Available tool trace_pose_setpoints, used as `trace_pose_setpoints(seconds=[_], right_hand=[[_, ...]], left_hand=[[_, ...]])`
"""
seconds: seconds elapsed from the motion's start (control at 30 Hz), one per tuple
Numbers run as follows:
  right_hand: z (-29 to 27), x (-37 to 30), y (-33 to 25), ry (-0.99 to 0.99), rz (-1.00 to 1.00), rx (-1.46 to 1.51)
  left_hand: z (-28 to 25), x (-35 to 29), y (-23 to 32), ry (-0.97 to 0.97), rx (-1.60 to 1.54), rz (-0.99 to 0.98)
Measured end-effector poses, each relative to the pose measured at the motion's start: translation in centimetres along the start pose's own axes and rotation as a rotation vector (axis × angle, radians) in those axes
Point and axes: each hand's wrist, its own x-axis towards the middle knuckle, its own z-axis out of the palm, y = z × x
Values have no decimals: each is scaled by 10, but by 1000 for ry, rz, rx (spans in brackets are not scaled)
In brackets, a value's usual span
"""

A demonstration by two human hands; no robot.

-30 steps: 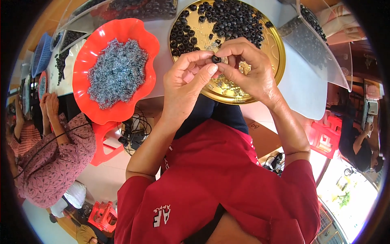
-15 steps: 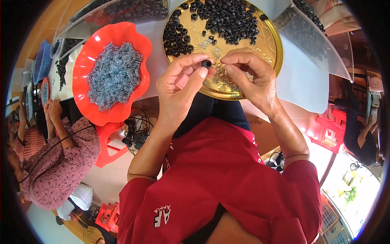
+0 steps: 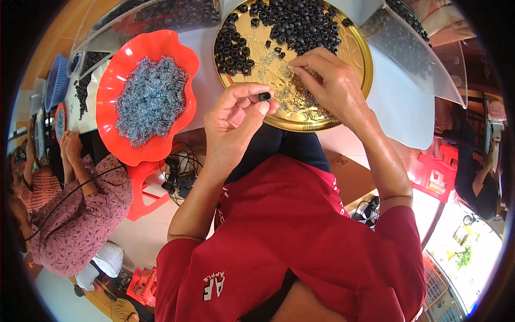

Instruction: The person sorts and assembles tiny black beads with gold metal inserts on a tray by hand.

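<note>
My left hand (image 3: 236, 121) pinches a small black round cap (image 3: 264, 96) between thumb and fingertips, with its dark hollow facing up. It is held over the near left rim of a round golden tray (image 3: 367, 80). Farther right, my right hand (image 3: 337, 85) hangs over the tray, thumb and forefinger brought close together; whatever sits in that pinch is too small to make out. Small shiny wire-like pieces (image 3: 300, 99) lie scattered below it. Loose black caps (image 3: 306, 27) cover the tray's far part, and a second group of black caps (image 3: 232, 51) lies at its left.
Left of the tray stands a scalloped red bowl (image 3: 107, 102) heaped with small metal springs (image 3: 153, 99). Clear bins (image 3: 171, 19) of black parts stand at the far left, another clear bin (image 3: 413, 59) at the right. A person in a patterned pink top (image 3: 86, 214) sits at my left.
My right hand has moved away from the left, up and right over the tray. My left hand has dropped slightly nearer to me, still holding the black cap.
</note>
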Motion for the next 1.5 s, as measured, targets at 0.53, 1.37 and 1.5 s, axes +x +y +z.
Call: trace_pose_setpoints(seconds=[0.53, 1.37, 1.5], right_hand=[[-12, 14, -11, -60, 24, -32], [-36, 1, -36, -489, 550, 644], [-39, 0, -39, -500, 499, 514]], left_hand=[[5, 9, 2, 109, -49, -71], [4, 21, 10, -161, 815, 484], [5, 20, 12, -216, 863, 483]])
